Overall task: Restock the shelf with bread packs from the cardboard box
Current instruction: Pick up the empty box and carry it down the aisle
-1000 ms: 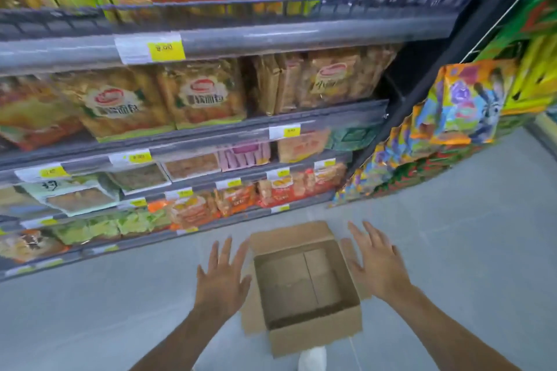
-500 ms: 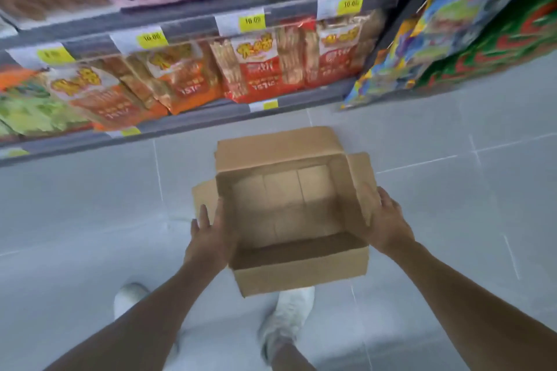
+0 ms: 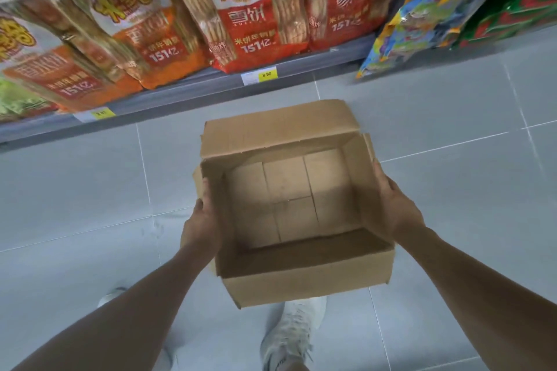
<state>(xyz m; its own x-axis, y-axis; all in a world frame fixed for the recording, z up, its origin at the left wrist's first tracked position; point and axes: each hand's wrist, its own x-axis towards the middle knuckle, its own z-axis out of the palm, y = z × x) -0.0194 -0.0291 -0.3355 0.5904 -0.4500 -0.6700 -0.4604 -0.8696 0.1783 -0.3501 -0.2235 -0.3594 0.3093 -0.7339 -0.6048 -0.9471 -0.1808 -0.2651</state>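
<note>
An open brown cardboard box point(image 3: 307, 277) is held in front of me above the grey floor, its inside bare with no packs in it. My left hand point(image 3: 200, 223) grips its left wall, thumb over the rim. My right hand point(image 3: 394, 205) presses flat against its right wall. The far flap stands up towards the shelf. The bottom shelf point(image 3: 180, 96) runs across the top of the head view, filled with red and orange snack packs point(image 3: 250, 15). No bread packs show.
Colourful bags point(image 3: 437, 9) hang on a rack at the upper right. Yellow price tags point(image 3: 265, 75) line the shelf edge. My white shoes point(image 3: 289, 337) stand on the grey tiled floor point(image 3: 452, 159) under the box.
My hands went from hovering spread over the box to gripping its two sides. My view dropped from the upper shelves to the bottom shelf, and the box now appears closer and larger.
</note>
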